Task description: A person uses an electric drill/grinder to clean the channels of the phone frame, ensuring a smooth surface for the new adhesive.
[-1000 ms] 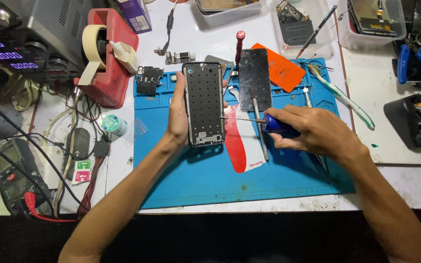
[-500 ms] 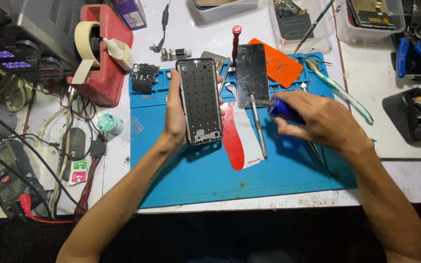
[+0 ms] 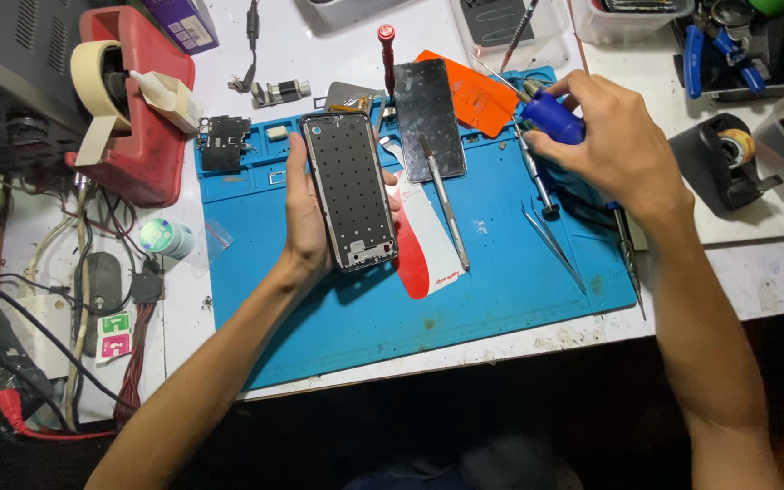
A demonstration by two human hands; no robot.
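Observation:
My left hand (image 3: pixel 304 222) holds a bare phone frame (image 3: pixel 349 191), dark with rows of small holes, upright over the blue work mat (image 3: pixel 338 318). My right hand (image 3: pixel 614 145) is at the mat's far right corner, closed around a tool with a blue handle (image 3: pixel 551 121). Between the hands lie a dark phone screen panel (image 3: pixel 428 118), a metal rod tool (image 3: pixel 445 201) and a red and white plastic sheet (image 3: pixel 424 249). Tweezers (image 3: pixel 555 245) rest on the mat below my right hand.
A red tape dispenser (image 3: pixel 129 109) stands at the left, with cables and a small green-capped bottle (image 3: pixel 165 238) beside it. An orange card (image 3: pixel 478 91) and a red-handled screwdriver (image 3: pixel 387 59) lie behind the mat. A black tape holder (image 3: pixel 728 163) sits at the right.
My right hand has moved away from the phone frame, right and toward the far corner of the mat, carrying the blue-handled tool. My left hand still holds the frame.

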